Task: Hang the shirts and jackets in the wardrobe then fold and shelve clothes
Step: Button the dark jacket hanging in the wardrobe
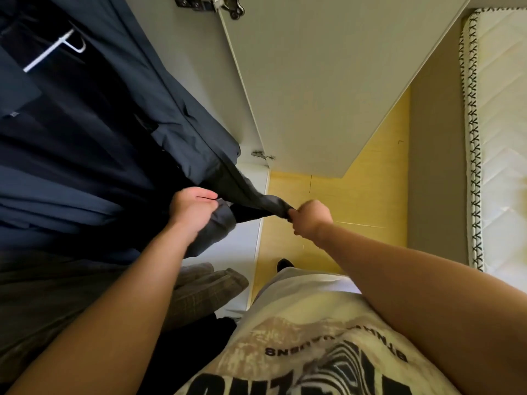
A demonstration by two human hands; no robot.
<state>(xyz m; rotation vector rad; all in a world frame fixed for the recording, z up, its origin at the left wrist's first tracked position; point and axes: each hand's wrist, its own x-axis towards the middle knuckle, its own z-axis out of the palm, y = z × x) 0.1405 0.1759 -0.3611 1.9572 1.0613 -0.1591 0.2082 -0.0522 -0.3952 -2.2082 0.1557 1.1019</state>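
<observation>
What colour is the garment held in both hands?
The jacket is dark slate-blue, shown best in the head view.

this was a bedroom in a home: a white wardrobe door (328,81) stood open at 12 o'clock, dark jackets (85,143) hung on a hanger (54,51) at 10 o'clock, a quilted mattress (502,124) lay at 3 o'clock, with a yellow wood floor (356,201) between.

Cream T-shirt (299,337) with black lettering, tan print and a black-and-white striped graphic, bare forearms (119,303), pale trousers (308,282), dark footwear (285,264)
</observation>
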